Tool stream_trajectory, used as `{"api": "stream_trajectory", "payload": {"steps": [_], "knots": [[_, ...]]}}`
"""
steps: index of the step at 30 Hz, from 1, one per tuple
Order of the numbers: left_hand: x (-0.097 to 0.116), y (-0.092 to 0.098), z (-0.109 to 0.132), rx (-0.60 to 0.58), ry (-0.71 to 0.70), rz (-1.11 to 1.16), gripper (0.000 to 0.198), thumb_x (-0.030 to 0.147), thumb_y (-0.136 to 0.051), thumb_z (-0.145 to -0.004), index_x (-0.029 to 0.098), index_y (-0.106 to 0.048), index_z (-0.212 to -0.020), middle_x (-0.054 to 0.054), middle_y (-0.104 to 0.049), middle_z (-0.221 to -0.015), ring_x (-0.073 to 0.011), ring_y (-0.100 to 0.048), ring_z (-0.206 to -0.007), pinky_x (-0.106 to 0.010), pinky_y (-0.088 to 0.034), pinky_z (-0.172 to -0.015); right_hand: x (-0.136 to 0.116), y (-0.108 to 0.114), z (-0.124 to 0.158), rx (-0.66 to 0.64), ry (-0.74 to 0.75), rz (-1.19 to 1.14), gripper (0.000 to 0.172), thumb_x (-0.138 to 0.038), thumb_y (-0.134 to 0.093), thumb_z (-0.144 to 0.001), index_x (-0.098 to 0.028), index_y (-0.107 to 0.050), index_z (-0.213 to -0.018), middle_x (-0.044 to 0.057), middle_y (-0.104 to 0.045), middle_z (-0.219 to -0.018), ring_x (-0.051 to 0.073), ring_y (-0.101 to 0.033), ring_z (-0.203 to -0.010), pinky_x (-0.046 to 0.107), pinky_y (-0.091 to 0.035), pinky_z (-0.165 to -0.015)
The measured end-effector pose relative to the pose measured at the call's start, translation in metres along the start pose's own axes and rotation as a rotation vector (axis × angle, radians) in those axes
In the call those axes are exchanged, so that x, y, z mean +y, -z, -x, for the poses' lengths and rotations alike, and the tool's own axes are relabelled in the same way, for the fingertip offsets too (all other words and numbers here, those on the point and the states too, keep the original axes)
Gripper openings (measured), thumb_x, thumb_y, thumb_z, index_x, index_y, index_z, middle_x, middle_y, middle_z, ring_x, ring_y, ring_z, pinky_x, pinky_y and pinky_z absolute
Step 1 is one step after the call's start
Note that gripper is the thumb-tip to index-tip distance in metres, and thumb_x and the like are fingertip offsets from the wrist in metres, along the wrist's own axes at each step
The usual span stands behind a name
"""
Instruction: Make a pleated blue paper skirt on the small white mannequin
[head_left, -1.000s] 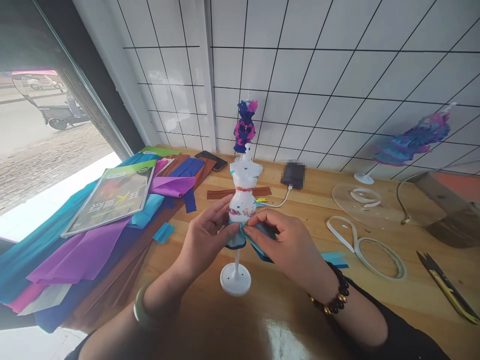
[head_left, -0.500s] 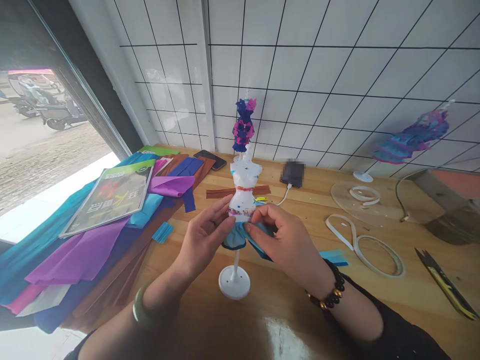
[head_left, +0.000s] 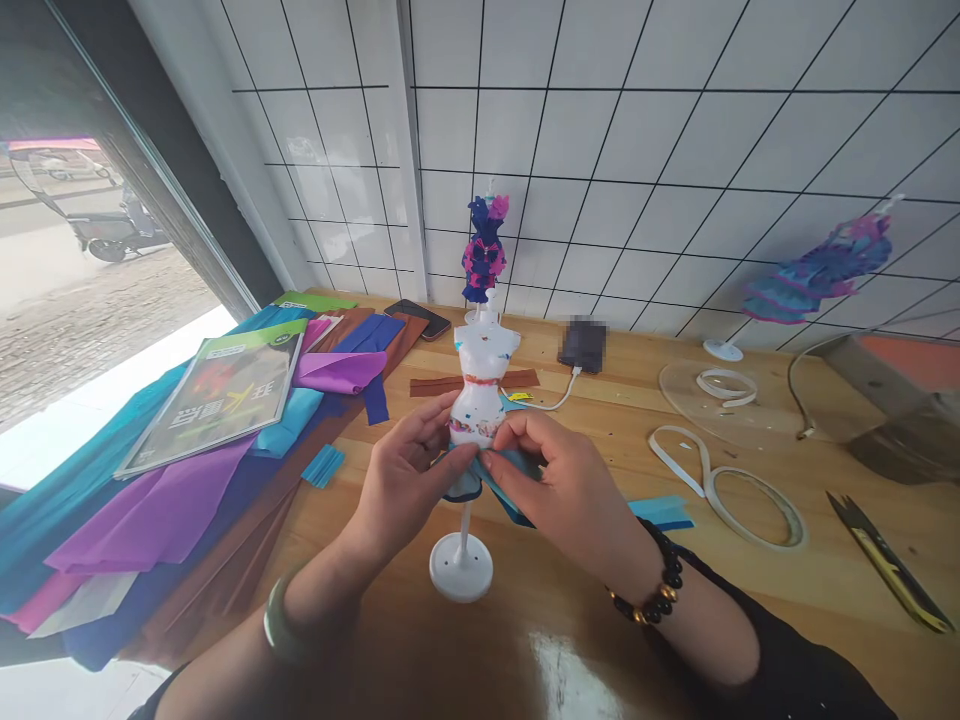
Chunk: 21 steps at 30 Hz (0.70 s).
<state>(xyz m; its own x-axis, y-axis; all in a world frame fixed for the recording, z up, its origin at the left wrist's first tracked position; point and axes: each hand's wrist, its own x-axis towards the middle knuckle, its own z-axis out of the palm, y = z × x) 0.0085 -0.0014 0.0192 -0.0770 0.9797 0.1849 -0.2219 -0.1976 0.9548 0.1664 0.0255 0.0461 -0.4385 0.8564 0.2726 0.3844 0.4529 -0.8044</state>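
Observation:
A small white dress form (head_left: 480, 375) stands on a round white base (head_left: 461, 567), with a red band at its waist and specks of colour on it. A pleated blue crepe paper strip (head_left: 511, 490) wraps the lower hips. My left hand (head_left: 409, 465) curls round the form's left side, its thumb pressing the paper against the front and its fingers partly hidden behind. From the right, my right hand (head_left: 559, 480) pinches the paper between thumb and forefinger. The two thumbs nearly meet at the front.
Coloured crepe paper sheets (head_left: 157, 510) and a printed packet (head_left: 217, 395) lie at left. Two miniature forms in paper dresses, one purple-pink (head_left: 484, 250), one blue (head_left: 817, 270), stand behind. White tape (head_left: 757, 510) and yellow thread snips (head_left: 889, 560) lie at right.
My left thumb has moved slightly right along the paper, closer to my right thumb. The form has shifted and tilted slightly to the left. Both hands keep hold of the paper.

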Motion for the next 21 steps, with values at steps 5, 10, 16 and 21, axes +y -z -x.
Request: {"api": "stream_trajectory", "payload": {"steps": [5, 10, 16, 21], "knots": [[0.0003, -0.0024, 0.0005, 0.046, 0.013, -0.038, 0.047, 0.019, -0.07, -0.074, 0.017, -0.055, -0.119, -0.008, -0.067, -0.115, -0.0224, -0.061, -0.108, -0.032, -0.051, -0.091, -0.0021, -0.001, 0.0003, -0.005, 0.008, 0.026, 0.007, -0.017, -0.055, -0.082, -0.021, -0.05, -0.078, -0.005, -0.057, -0.066, 0.008, -0.048, -0.057, 0.021, -0.035, -0.052], [-0.0006, -0.0037, 0.0002, 0.069, 0.011, -0.056, 0.048, 0.021, -0.071, -0.073, 0.017, -0.055, -0.118, -0.009, -0.067, -0.115, -0.0229, -0.06, -0.109, -0.033, -0.05, -0.092, -0.0015, -0.0002, 0.0, -0.02, -0.001, 0.029, 0.006, -0.018, -0.053, -0.083, -0.021, -0.05, -0.08, -0.005, -0.057, -0.068, 0.008, -0.048, -0.057, 0.021, -0.035, -0.051], [-0.0054, 0.0005, -0.0026, 0.069, -0.003, -0.042, 0.058, 0.022, -0.071, -0.073, 0.019, -0.045, -0.125, -0.009, -0.067, -0.11, -0.0209, -0.063, -0.102, -0.033, -0.051, -0.087, 0.0002, 0.0032, -0.0007, -0.069, -0.029, 0.015, 0.004, -0.021, -0.053, -0.084, -0.022, -0.052, -0.088, -0.003, -0.061, -0.075, 0.009, -0.05, -0.059, 0.022, -0.035, -0.051], [-0.0062, 0.0002, -0.0028, 0.014, -0.02, -0.016, 0.054, 0.022, -0.069, -0.075, 0.02, -0.048, -0.125, -0.009, -0.065, -0.114, -0.0219, -0.061, -0.106, -0.032, -0.05, -0.087, -0.0004, 0.0049, 0.0002, -0.075, -0.039, 0.02, 0.005, -0.022, -0.055, -0.084, -0.022, -0.05, -0.086, -0.003, -0.061, -0.076, 0.009, -0.051, -0.06, 0.022, -0.037, -0.054]]}}
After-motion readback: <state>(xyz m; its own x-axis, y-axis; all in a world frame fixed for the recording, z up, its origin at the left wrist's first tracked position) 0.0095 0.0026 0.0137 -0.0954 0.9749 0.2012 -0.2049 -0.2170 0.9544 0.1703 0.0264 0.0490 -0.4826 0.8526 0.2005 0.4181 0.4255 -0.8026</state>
